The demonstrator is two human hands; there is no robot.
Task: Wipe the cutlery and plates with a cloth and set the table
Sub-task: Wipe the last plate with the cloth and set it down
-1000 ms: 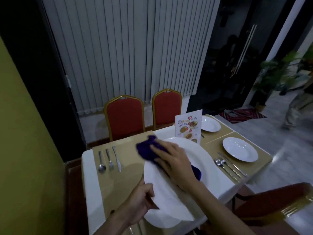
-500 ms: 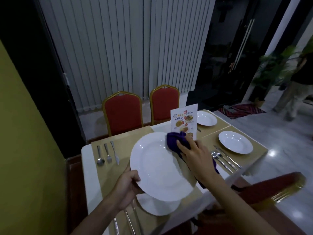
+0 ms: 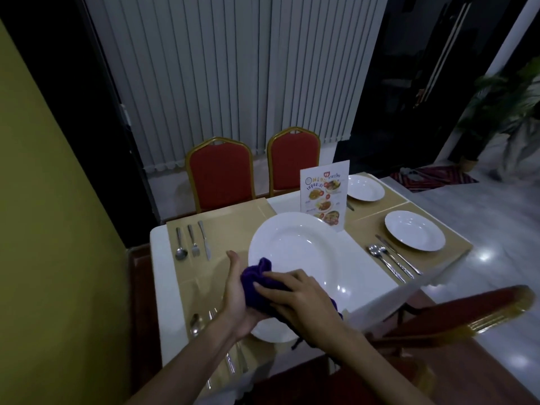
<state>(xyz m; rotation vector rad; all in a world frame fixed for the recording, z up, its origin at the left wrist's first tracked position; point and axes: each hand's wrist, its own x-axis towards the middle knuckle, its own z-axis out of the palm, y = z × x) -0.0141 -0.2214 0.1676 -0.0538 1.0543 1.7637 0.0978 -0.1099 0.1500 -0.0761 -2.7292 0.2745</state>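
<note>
Tilted above the table is a large white plate. My left hand holds it at its near-left rim, thumb up beside the edge. With my right hand I grip a purple cloth and press it on that same rim, next to the left hand. Under both hands a second white plate lies on the near placemat, mostly hidden. A spoon lies left of it. At the far-left setting lie a spoon, fork and knife.
The table has a white cloth and tan placemats. Two plates and cutlery sit on the right side. A menu card stands mid-table. Red chairs stand behind, another at near right.
My right hand has carried the cloth from the plate's far-right rim across to its near-left rim, beside my left hand. The plate has shifted a little to the right.
</note>
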